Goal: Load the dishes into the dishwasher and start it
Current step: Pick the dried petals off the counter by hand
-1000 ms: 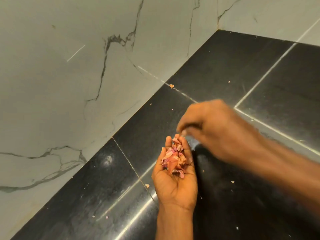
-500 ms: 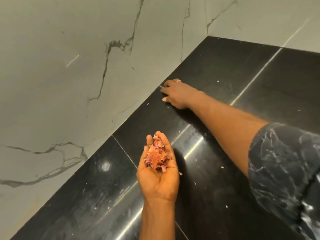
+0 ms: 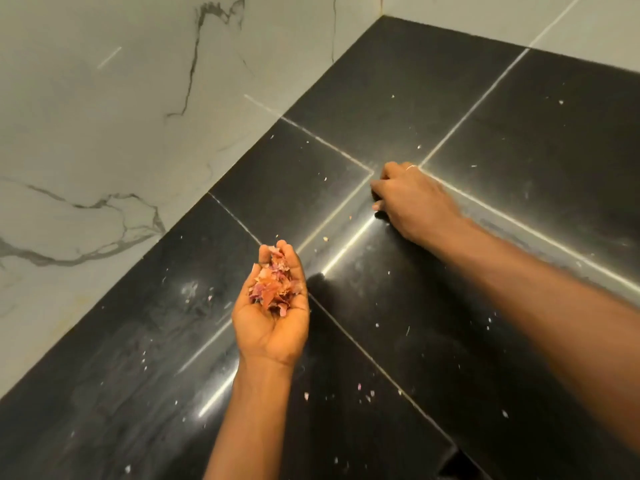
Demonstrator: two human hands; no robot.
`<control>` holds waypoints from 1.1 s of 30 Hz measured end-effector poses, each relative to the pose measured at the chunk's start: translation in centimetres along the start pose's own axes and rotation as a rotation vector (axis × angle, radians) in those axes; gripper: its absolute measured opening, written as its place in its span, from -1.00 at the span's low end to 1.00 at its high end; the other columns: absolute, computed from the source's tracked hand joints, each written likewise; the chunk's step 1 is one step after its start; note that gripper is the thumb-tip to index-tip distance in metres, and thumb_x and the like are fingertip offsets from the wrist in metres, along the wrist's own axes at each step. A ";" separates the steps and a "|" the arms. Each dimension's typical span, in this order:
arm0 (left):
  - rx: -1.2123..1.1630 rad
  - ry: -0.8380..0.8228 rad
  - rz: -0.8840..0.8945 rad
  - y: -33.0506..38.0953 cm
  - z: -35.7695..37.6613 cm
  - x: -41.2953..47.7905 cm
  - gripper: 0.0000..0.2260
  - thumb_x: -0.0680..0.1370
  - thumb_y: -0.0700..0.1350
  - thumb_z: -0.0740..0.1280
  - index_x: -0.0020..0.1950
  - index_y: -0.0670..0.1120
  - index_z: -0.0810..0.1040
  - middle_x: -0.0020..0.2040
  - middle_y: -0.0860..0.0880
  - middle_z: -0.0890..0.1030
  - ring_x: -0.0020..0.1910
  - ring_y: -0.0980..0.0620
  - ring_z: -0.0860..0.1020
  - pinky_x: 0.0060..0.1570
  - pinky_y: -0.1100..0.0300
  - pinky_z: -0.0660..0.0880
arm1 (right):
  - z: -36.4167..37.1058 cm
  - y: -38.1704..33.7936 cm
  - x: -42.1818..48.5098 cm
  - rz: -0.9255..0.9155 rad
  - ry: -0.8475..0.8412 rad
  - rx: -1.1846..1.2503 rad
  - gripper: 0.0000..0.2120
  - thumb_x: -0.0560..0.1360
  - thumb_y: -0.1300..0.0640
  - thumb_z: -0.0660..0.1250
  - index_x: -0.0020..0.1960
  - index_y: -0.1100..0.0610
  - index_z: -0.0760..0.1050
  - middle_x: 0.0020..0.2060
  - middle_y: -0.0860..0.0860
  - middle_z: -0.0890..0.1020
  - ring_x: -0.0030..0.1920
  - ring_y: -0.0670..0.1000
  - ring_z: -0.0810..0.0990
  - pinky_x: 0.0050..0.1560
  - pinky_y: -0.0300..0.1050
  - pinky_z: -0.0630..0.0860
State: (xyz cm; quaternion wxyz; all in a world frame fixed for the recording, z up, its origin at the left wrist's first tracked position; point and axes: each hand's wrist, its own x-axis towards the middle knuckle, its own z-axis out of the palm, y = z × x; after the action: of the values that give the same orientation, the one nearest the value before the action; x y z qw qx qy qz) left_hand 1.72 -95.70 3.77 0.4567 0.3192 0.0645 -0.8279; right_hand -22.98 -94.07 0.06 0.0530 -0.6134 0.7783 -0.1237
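No dishes and no dishwasher are in view. My left hand (image 3: 270, 329) is held palm up above a black tiled countertop (image 3: 502, 126), cupped round a heap of pink and orange onion peels (image 3: 273, 289). My right hand (image 3: 412, 199) reaches further back and rests knuckles up on the countertop where two tile joints meet. Its fingers are bent down onto the surface and a ring shows on one of them. The fingertips are hidden, so I cannot tell if they pinch anything.
A white marble wall (image 3: 104, 133) with grey veins runs along the left and back of the countertop, meeting in a corner at the top. Small peel scraps (image 3: 367, 393) lie scattered over the black tiles. A dark gap (image 3: 460, 467) opens at the bottom edge.
My right hand left the peel heap, reached a scrap at the wall joint, then drew back to the tile joint. That scrap is gone. My left hand stayed cupped.
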 end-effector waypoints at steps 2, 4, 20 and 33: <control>-0.005 -0.005 0.020 0.3 -0.5 -1.1 -0.76 0.62 -0.19 0.23 0.12 -0.24 0.66 0.28 -0.15 0.59 0.23 -0.12 0.60 0.10 -0.01 0.63 | 0.7 -3.3 -0.8 0.017 -0.042 0.024 -0.77 0.57 0.10 0.39 0.09 0.26 0.56 0.12 0.17 0.46 0.17 0.25 0.46 -0.07 0.12 0.49; -0.014 -0.006 0.038 0.8 -0.9 -2.3 -0.76 0.60 -0.20 0.24 0.12 -0.24 0.66 0.24 -0.17 0.61 0.24 -0.13 0.60 0.11 -0.01 0.62 | 1.3 -6.7 -1.7 -0.002 -0.068 0.059 -0.80 0.57 0.15 0.38 0.11 0.26 0.55 0.14 0.16 0.43 0.21 0.24 0.44 -0.03 0.14 0.54; 0.033 0.024 -0.080 -0.3 -3.6 -7.2 -0.79 0.52 -0.23 0.25 -0.01 -0.28 0.66 0.01 -0.24 0.66 0.06 -0.15 0.64 0.11 -0.03 0.59 | -3.4 -8.6 -12.6 0.278 0.143 0.633 -0.78 0.45 0.36 0.39 -0.11 0.07 0.70 -0.21 -0.04 0.70 -0.18 -0.10 0.65 -0.05 -0.09 0.62; 0.056 -0.029 -0.232 -3.7 -3.6 -7.4 -0.79 0.53 -0.22 0.28 -0.08 -0.25 0.71 0.01 -0.22 0.67 -0.04 -0.11 0.67 0.15 0.13 0.56 | -9.0 -10.2 -11.2 0.223 0.214 0.720 -0.93 0.49 0.21 0.47 -0.06 0.10 0.72 -0.26 -0.12 0.69 -0.24 -0.27 0.61 -0.11 -0.28 0.52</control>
State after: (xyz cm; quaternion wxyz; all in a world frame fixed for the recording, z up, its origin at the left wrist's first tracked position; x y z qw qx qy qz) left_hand 3.29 -86.88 4.64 0.3494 0.3101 0.0713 -0.8813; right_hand -12.79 -84.32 10.59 0.1965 -0.4509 0.7480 -0.4456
